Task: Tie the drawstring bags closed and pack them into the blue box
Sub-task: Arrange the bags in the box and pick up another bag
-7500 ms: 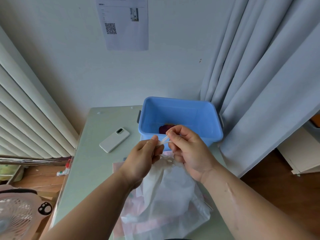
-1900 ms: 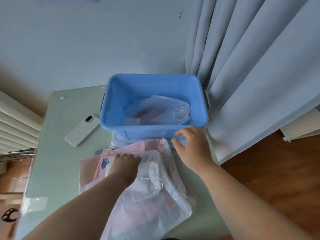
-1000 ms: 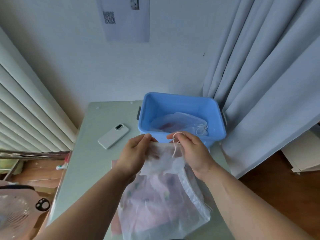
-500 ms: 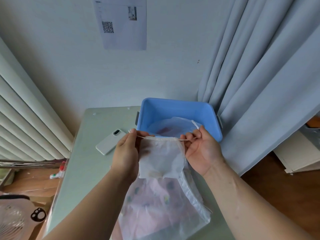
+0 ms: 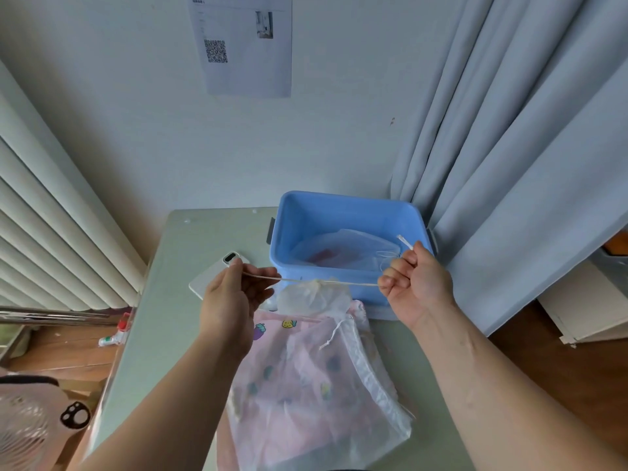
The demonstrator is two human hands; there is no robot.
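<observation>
The left hand (image 5: 234,300) hides part of the phone (image 5: 210,276); the fan (image 5: 23,433) is cut off at the left edge.

The left forearm (image 5: 163,402) is showing bare all the way from the near left corner up to the wrist, broad and smooth, and it is narrowing as it meets the left hand (image 5: 234,294). That hand is looking bare too, with rounded, fairly short fingers. Over on the right, the right forearm (image 5: 492,385) is filling the near right corner, bare as well, and it is carrying a few small pale marks (image 5: 471,399) partway along its upper side. The right hand (image 5: 416,280) is showing bare knuckles and a thick thumb, and its nails are looking too small to judge.
</observation>
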